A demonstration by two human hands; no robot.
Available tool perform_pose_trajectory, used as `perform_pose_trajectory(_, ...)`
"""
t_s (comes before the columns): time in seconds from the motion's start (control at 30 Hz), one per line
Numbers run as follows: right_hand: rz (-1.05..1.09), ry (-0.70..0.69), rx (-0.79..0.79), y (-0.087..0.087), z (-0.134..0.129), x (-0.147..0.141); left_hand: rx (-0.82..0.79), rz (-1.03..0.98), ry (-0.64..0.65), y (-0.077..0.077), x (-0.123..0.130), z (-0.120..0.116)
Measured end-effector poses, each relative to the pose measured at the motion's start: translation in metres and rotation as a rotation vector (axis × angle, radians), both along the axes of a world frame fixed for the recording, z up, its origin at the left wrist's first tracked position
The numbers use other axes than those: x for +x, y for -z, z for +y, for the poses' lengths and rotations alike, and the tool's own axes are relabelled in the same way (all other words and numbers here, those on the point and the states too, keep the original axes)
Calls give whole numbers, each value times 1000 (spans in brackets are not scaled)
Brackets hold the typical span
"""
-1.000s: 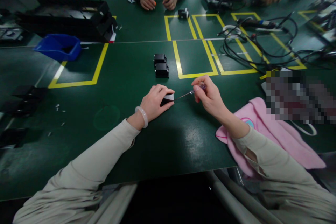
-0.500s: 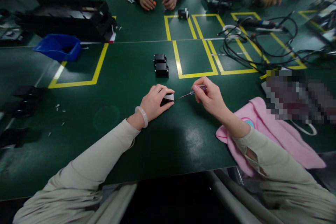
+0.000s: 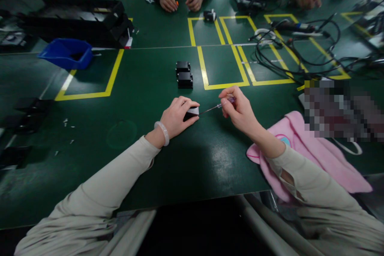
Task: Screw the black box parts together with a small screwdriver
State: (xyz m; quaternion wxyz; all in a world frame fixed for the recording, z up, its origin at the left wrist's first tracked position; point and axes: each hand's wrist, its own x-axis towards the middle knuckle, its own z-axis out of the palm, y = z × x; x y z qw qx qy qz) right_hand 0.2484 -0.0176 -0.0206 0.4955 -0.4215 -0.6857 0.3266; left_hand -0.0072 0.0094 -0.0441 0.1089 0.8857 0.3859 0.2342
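Note:
My left hand [image 3: 177,117] is closed around a small black box-like part [image 3: 192,112] on the green table, thumb on the near side and fingers over the far side. Its light end face points right. In my right hand [image 3: 238,110] a screwdriver [image 3: 219,106] with a clear purplish handle is pinched between thumb and fingers. The thin shaft slants down to the left, its tip at the right end of the part; the exact contact is too small to make out. Just beyond stand two similar black parts [image 3: 185,80], one behind the other.
Several small screws [image 3: 65,122] lie at left, near black parts [image 3: 30,108]. A blue bin [image 3: 67,54] and black trays [image 3: 78,20] stand behind. Black cables [image 3: 300,56] and a pink cloth [image 3: 312,148] lie at right. Across the table are other people's hands [image 3: 169,1].
My right hand has shifted and turned very slightly on the screwdriver handle. My left hand and the part stay put. Across the table, a co-worker's hands at right have moved a little.

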Motion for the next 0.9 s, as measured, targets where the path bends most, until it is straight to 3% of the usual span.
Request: perform_pose_trajectory(0.9, -44, 2, -14, -2, -1, 0, -23, 2, -6, -2, 0, -1)
